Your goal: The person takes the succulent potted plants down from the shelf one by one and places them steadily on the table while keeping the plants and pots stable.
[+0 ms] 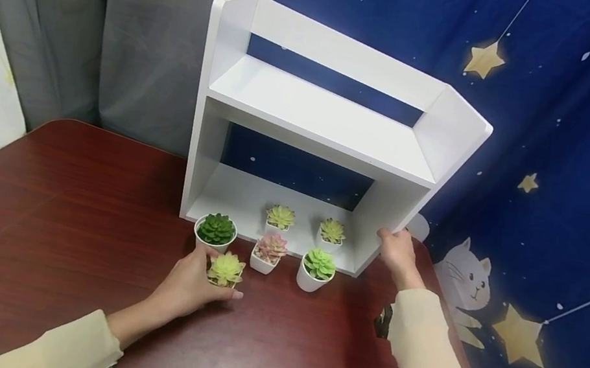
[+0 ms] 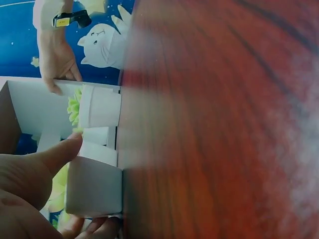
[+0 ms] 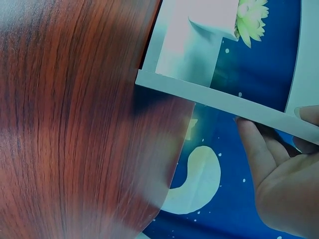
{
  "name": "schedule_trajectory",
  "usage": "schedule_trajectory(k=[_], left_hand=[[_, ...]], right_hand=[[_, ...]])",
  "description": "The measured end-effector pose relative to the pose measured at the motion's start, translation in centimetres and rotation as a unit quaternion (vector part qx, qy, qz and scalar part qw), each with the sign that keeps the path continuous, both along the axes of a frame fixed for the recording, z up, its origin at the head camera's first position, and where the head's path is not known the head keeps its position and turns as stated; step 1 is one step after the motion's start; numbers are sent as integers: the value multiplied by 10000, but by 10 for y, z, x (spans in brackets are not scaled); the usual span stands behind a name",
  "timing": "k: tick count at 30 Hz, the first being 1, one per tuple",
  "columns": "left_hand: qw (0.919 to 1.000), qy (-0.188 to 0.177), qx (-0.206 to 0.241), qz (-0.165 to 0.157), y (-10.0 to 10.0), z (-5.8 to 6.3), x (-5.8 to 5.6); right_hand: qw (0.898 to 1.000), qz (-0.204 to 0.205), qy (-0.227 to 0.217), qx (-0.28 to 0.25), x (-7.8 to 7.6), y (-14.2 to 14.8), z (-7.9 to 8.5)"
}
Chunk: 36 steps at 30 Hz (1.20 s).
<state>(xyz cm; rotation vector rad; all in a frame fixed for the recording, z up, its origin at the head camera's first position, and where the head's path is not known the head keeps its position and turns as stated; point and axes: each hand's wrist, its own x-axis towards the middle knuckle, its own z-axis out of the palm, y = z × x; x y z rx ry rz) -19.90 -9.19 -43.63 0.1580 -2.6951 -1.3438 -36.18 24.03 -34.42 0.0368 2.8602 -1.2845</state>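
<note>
My left hand (image 1: 188,284) holds a yellow-green potted succulent (image 1: 226,269) on the table, thumb and fingers on opposite sides of its square white pot (image 2: 94,191). Just behind it stands a dark green succulent (image 1: 216,229) in a round white pot. To the right are a pink succulent (image 1: 268,250) and a bright green succulent (image 1: 318,267), both in front of the white shelf (image 1: 316,128). My right hand (image 1: 399,255) grips the shelf's right side panel (image 3: 219,99), thumb on one face and fingers on the other.
Two yellow-green succulents, one left (image 1: 280,215) and one right (image 1: 332,231), stand on the shelf's bottom board. The shelf stands at the back of the reddish-brown table (image 1: 53,246). Behind hang a grey curtain (image 1: 161,35) and a blue star-patterned curtain (image 1: 571,160).
</note>
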Motion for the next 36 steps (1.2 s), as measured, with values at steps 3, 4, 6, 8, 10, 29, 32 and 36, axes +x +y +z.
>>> schedule_trajectory(k=[3,4,6,8,10,29,32,36], left_hand=[[10000,-61,-31,-58,0,3,2],[9999,-71,-44,-83,0,4,2],[9999,-72,-50,-127,-1,5,4],[9998,-50,-56,-179,-1,6,5],[9997,-45,-40,-240,-2,6,6],[9980,195,-602,-74,-15,43,37],[9965,645,-514,-130,-13,54,31],[9969,737,-246,-137,-13,67,18]], right_hand=[[10000,34,-4,-7,0,0,1],[10000,41,-17,-30,1,0,1],[10000,60,-34,-68,1,1,1],[9999,78,-17,-81,1,1,0],[9999,48,-23,-123,1,2,-1],[10000,-48,37,32,-1,3,2],[10000,-45,11,76,-1,2,2],[10000,-1,-17,30,1,1,1]])
